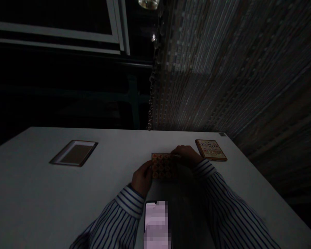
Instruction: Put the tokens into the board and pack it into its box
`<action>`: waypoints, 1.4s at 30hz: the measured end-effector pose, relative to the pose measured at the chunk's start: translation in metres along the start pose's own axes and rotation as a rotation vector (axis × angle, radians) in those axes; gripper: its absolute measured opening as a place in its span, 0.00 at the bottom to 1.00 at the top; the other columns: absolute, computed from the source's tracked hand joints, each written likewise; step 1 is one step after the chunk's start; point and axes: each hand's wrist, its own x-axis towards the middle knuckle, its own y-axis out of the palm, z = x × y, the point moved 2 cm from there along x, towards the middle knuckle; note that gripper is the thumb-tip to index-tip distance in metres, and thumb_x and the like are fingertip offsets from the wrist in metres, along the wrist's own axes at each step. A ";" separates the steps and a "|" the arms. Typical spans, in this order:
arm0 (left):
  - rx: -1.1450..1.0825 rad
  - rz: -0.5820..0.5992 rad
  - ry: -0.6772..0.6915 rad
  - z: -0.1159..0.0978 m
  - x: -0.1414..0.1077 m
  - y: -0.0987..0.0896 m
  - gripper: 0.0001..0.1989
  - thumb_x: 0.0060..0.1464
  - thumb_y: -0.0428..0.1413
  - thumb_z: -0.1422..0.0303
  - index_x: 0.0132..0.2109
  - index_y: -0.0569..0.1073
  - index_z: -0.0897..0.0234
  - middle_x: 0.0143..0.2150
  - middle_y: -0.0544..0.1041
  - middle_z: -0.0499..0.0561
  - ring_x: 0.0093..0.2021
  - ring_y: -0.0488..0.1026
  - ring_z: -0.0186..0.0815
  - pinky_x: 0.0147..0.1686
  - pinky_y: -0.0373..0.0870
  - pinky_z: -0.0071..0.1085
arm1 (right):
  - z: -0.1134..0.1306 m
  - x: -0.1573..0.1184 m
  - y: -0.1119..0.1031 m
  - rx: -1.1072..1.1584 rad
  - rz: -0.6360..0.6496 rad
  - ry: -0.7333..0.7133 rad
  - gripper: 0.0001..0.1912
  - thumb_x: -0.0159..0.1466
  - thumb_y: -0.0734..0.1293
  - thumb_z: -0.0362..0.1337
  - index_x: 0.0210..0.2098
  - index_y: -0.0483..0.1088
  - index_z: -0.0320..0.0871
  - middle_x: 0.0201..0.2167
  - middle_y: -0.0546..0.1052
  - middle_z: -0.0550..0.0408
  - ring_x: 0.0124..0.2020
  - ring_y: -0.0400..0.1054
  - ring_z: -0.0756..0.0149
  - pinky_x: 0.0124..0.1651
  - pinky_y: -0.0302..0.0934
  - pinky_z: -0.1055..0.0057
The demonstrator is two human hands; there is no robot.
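Note:
Round Chinese chess pieces (162, 166) with reddish marks stand in tight rows as a rectangular block on the white table. My left hand (142, 178) is closed at the block's left edge, thumb and fingers against its side. Over the far right corner, my right hand (187, 154) is closed on the block, its fingertips partly lost in shadow. The block's right side is dark, and whether a tray lies under the pieces I cannot tell. A phone (157, 224) with a lit screen is nearest to me, below the hands.
A shallow open box (64, 154) lies on the table (114, 193) at the left. To the right is a flat box or lid (211, 149) with printed characters. A bead curtain (197, 76) hangs beyond the table's far edge, and the room is dim.

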 end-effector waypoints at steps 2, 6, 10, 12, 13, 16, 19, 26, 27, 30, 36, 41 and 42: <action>-0.006 0.000 0.000 0.001 0.000 0.000 0.17 0.52 0.46 0.70 0.48 0.69 0.63 0.46 0.73 0.51 0.47 0.70 0.35 0.48 0.66 0.34 | 0.000 0.000 0.000 0.004 0.008 0.005 0.14 0.59 0.59 0.42 0.43 0.69 0.48 0.39 0.73 0.50 0.41 0.66 0.62 0.40 0.54 0.70; -0.012 -0.002 0.008 0.002 -0.001 0.000 0.17 0.52 0.45 0.70 0.48 0.69 0.62 0.47 0.73 0.50 0.47 0.69 0.35 0.49 0.66 0.35 | 0.001 -0.001 -0.001 0.024 -0.002 -0.001 0.13 0.59 0.60 0.41 0.42 0.70 0.47 0.39 0.73 0.50 0.41 0.66 0.63 0.41 0.54 0.70; -0.001 -0.012 0.014 0.003 0.000 0.000 0.17 0.52 0.46 0.71 0.48 0.69 0.61 0.47 0.73 0.49 0.47 0.70 0.36 0.49 0.66 0.36 | 0.000 -0.001 0.000 0.034 -0.017 -0.005 0.13 0.59 0.60 0.41 0.41 0.70 0.47 0.39 0.73 0.51 0.41 0.65 0.63 0.42 0.54 0.70; -0.006 -0.017 0.012 0.002 0.000 0.000 0.16 0.51 0.46 0.71 0.48 0.69 0.61 0.46 0.73 0.50 0.47 0.69 0.36 0.49 0.66 0.36 | -0.001 -0.001 0.001 0.027 -0.012 0.004 0.13 0.59 0.60 0.40 0.41 0.69 0.47 0.39 0.73 0.51 0.41 0.65 0.63 0.42 0.54 0.70; -0.011 -0.018 0.011 0.002 0.000 0.000 0.16 0.51 0.46 0.71 0.47 0.70 0.61 0.46 0.74 0.50 0.47 0.70 0.36 0.48 0.66 0.36 | -0.001 -0.001 0.001 0.022 -0.007 0.010 0.13 0.59 0.60 0.40 0.42 0.69 0.47 0.39 0.73 0.51 0.41 0.65 0.63 0.42 0.54 0.70; -0.023 -0.011 0.012 0.001 0.000 0.000 0.16 0.51 0.46 0.71 0.47 0.70 0.61 0.46 0.74 0.50 0.47 0.70 0.35 0.48 0.66 0.35 | -0.002 0.000 0.003 0.024 -0.002 0.015 0.13 0.59 0.60 0.40 0.42 0.69 0.47 0.40 0.72 0.51 0.42 0.65 0.64 0.42 0.54 0.71; -0.020 -0.005 0.013 0.000 0.000 -0.001 0.16 0.52 0.46 0.71 0.47 0.70 0.62 0.46 0.74 0.50 0.47 0.70 0.35 0.49 0.66 0.35 | -0.002 0.001 0.003 0.025 -0.006 0.006 0.13 0.59 0.60 0.40 0.42 0.69 0.46 0.39 0.72 0.51 0.42 0.65 0.64 0.41 0.54 0.71; -0.026 -0.004 -0.011 0.001 0.000 0.000 0.16 0.51 0.46 0.70 0.47 0.70 0.62 0.46 0.74 0.50 0.47 0.70 0.36 0.48 0.67 0.36 | -0.001 0.000 0.003 0.018 -0.024 -0.006 0.12 0.59 0.60 0.40 0.41 0.70 0.46 0.39 0.72 0.50 0.41 0.65 0.63 0.41 0.54 0.70; -0.033 -0.007 -0.014 0.002 0.000 0.000 0.16 0.51 0.46 0.70 0.47 0.70 0.62 0.46 0.74 0.50 0.47 0.70 0.36 0.48 0.67 0.36 | -0.001 0.000 0.002 0.019 -0.021 -0.004 0.12 0.59 0.60 0.40 0.41 0.70 0.46 0.39 0.72 0.50 0.41 0.65 0.63 0.41 0.54 0.70; -0.051 -0.008 -0.006 0.004 0.000 0.002 0.16 0.52 0.46 0.70 0.47 0.70 0.61 0.46 0.74 0.50 0.47 0.70 0.35 0.48 0.67 0.36 | 0.001 0.000 0.000 0.013 0.001 0.012 0.13 0.59 0.60 0.39 0.42 0.69 0.46 0.40 0.72 0.50 0.42 0.65 0.63 0.42 0.54 0.70; -0.027 -0.004 0.002 0.003 0.000 0.001 0.16 0.52 0.46 0.70 0.47 0.69 0.61 0.46 0.73 0.50 0.47 0.69 0.35 0.49 0.66 0.35 | 0.003 -0.001 -0.003 0.013 0.006 0.016 0.12 0.58 0.61 0.39 0.41 0.69 0.46 0.39 0.73 0.51 0.42 0.65 0.63 0.41 0.54 0.70; -0.005 -0.010 -0.009 -0.001 0.000 -0.001 0.16 0.51 0.46 0.71 0.47 0.70 0.62 0.46 0.74 0.50 0.47 0.70 0.35 0.48 0.66 0.35 | 0.003 -0.001 -0.002 0.018 -0.041 0.011 0.13 0.59 0.60 0.41 0.42 0.69 0.46 0.39 0.72 0.50 0.42 0.65 0.63 0.42 0.53 0.69; -0.007 -0.014 -0.010 -0.001 0.000 -0.001 0.16 0.51 0.47 0.71 0.46 0.70 0.62 0.45 0.74 0.50 0.47 0.70 0.35 0.48 0.66 0.35 | 0.002 -0.001 -0.002 0.017 -0.045 0.010 0.13 0.59 0.60 0.41 0.41 0.69 0.46 0.39 0.72 0.50 0.42 0.65 0.63 0.42 0.53 0.69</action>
